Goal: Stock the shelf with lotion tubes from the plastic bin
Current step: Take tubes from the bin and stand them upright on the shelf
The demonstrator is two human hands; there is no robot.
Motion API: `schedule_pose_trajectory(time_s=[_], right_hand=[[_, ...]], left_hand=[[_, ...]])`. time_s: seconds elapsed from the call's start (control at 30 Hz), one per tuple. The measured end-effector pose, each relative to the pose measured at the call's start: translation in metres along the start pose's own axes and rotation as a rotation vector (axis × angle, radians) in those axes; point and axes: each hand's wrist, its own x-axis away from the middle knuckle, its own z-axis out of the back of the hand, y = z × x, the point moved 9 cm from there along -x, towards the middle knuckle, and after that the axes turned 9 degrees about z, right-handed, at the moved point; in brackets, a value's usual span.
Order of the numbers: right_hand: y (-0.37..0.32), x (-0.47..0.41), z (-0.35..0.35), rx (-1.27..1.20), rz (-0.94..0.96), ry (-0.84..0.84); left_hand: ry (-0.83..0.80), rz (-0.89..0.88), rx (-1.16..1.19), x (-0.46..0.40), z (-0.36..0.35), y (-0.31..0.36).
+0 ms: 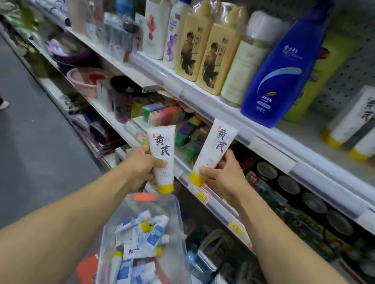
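While both hands were raised before the shelving, each held one lotion tube, cap end down.

The left hand [140, 163] had its fingers curled round the lower body of the left tube [161, 155], and the right hand [221, 175] pinched the right tube [214, 151] just above its yellow cap, both tubes in the air below the front edge of the upper shelf [275, 141]. Matching tubes [366, 126] stood on their caps toward that shelf's right end. The plastic bin [181, 234] below the hands held a loose heap of more tubes. The tubes looked light, soft-walled and smooth, so a hold low on the body near the stiff cap seemed safest; squeezed higher, they would likely buckle or slip.
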Motion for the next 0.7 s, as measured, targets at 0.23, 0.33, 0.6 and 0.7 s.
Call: schedule_pose_trajectory(time_s=[0.23, 0.33, 0.6, 0.7], right_hand=[[-0.055, 0.031, 0.067, 0.174, 0.128, 0.200], [-0.073, 0.047, 0.096, 0.185, 0.168, 0.286], [-0.113, 0.081, 0.194, 0.274, 0.232, 0.544], [-0.124, 0.087, 0.233, 0.297, 0.239, 0.607]], left_hand=[[-0.138, -0.097, -0.058, 0.035, -0.062, 0.047], [-0.207, -0.168, -0.115, 0.052, -0.098, 0.069], [-0.358, -0.314, -0.236, 0.074, -0.209, 0.109], [-0.372, -0.370, -0.285, 0.073, -0.250, 0.119]])
